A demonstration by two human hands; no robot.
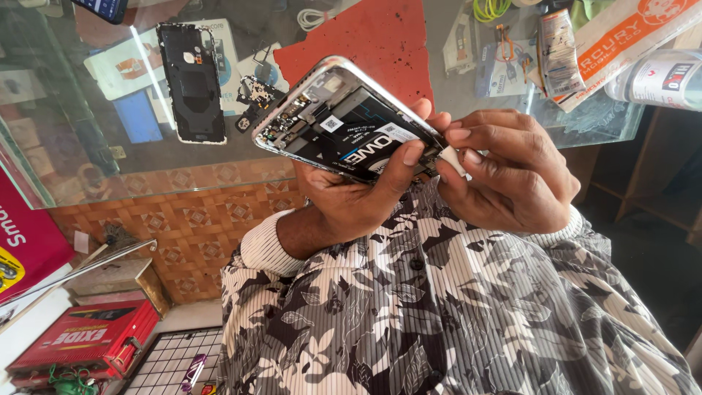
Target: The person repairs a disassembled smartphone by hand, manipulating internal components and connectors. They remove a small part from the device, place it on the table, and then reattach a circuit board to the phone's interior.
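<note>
Glass covers the bench [88, 168] in front of me, with a patterned orange panel below its front edge. On the glass lie a detached black phone back cover [191, 82], a red mat [365, 36] and some small packets at the far side.

I hold an opened phone [344, 121] up above the bench, close to my chest, its back removed. Its silver frame rims a black battery with white lettering and labels, and at the upper left end I see bare circuit parts and small connectors.

My left hand [358, 194] cradles the phone from beneath, wrist bent back, thumb pressed across the battery's lower edge and fingers wrapped behind the frame. My right hand [512, 172] is curled at the phone's right end, thumb and forefinger pinched shut on a small white tool [453, 159], whose tip meets the edge of the frame. Both cuffs of my patterned black-and-white shirt [439, 314] show at the wrists.
</note>
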